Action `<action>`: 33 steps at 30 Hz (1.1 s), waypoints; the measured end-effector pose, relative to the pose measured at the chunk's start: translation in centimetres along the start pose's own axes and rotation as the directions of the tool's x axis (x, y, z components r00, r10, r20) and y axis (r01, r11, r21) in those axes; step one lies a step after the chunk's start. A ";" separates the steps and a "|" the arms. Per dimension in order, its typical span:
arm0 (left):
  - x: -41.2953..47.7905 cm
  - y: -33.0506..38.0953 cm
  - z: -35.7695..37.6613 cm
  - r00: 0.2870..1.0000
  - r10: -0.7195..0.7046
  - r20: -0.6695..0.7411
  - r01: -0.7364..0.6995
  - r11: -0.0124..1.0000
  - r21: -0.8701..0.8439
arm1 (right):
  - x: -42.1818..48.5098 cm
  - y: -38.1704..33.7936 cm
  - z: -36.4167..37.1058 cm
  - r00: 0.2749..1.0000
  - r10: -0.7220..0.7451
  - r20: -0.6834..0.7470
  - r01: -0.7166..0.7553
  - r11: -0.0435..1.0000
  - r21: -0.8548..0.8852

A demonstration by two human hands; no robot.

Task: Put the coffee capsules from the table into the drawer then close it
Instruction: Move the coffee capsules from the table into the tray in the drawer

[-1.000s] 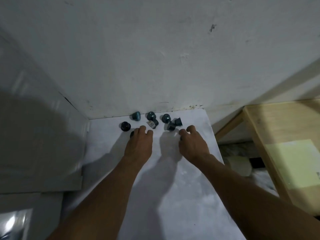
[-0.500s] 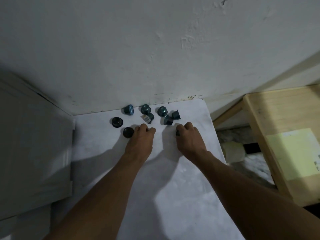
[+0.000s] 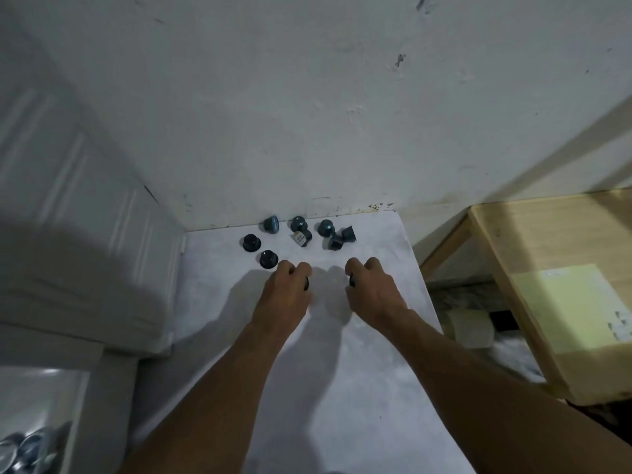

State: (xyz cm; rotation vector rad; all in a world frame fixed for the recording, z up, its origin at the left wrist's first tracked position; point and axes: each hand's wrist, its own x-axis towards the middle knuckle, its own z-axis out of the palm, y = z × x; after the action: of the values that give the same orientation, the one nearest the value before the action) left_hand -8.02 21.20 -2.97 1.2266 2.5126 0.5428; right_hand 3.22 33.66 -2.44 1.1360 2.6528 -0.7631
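No brand legible anywhere. On the foil face of one tipped capsule (image 3: 301,238), a pale label with tiny print, too small to read. On the yellow sheet (image 3: 561,302) atop the wooden bench (image 3: 506,241) at right, a few small dark marks near the sheet's right edge, likewise unreadable. Scattered at the far end of the white table (image 3: 359,388), close under the scuffed wall (image 3: 307,114): eight loose coffee capsules (image 3: 326,228), small flared cups with rims, dull in the dim light. Furthest left, two black capsules (image 3: 252,242), rim-down and slightly apart. Behind them, a teal capsule (image 3: 272,224) on its side by the wall. Further right, a tight cluster of teal and dark ones around the labelled one, some touching. Left hand (image 3: 284,295) knuckles up, low over the table, fingers curled and pinching a dark held capsule (image 3: 306,283), only a sliver of it visible at the fingertips, just beside the nearer black one. Right hand (image 3: 374,290) in the same pose, fingers curled round a second held capsule (image 3: 351,280), mostly hidden, short of the cluster. At bottom left, well apart from the table's capsules, the open drawer (image 3: 80,405), white-walled, with shiny blue and silver stored capsules (image 3: 24,446) inside, blurred.
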 end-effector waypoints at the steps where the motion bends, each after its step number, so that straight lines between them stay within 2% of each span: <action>1: -0.6 0.3 -0.2 1.000 -0.006 -0.017 0.006 1.000 0.014 | -0.6 -0.2 -0.2 1.000 -0.009 -0.011 0.009 1.000 -0.006; 8: -4.7 1.3 -1.7 0.995 0.029 -0.097 -0.018 0.994 0.107 | -5.4 -0.8 -0.5 0.986 -0.102 -0.135 0.093 0.993 -0.069; 13: -6.9 2.2 -3.0 0.992 0.070 -0.106 -0.062 0.995 0.075 | -8.8 -2.0 -1.0 0.975 -0.056 -0.214 0.049 0.998 -0.039; 17: -10.0 1.5 -4.2 0.987 0.120 -0.111 -0.121 0.993 0.000 | -12.1 -3.9 -0.5 0.939 0.032 -0.343 -0.003 0.996 0.085; 23: -15.8 -1.5 -4.7 0.965 0.195 -0.175 -0.198 0.980 0.000 | -18.4 -7.1 2.2 0.920 0.054 -0.387 -0.007 0.993 0.122; 30: -20.8 -3.1 -6.8 0.957 0.185 -0.224 -0.192 0.981 -0.010 | -22.5 -10.0 4.3 0.903 -0.046 -0.428 0.077 0.995 0.057; 33: -22.4 -3.7 -8.5 0.952 0.155 -0.265 -0.179 0.981 -0.070 | -23.2 -11.9 4.3 0.894 -0.114 -0.433 0.160 0.985 0.070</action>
State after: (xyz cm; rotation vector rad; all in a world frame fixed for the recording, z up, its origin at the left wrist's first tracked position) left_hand -0.82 -0.54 5.03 1.4231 2.5684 0.9055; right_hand 10.74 9.84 6.26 1.2807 3.1183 -0.7546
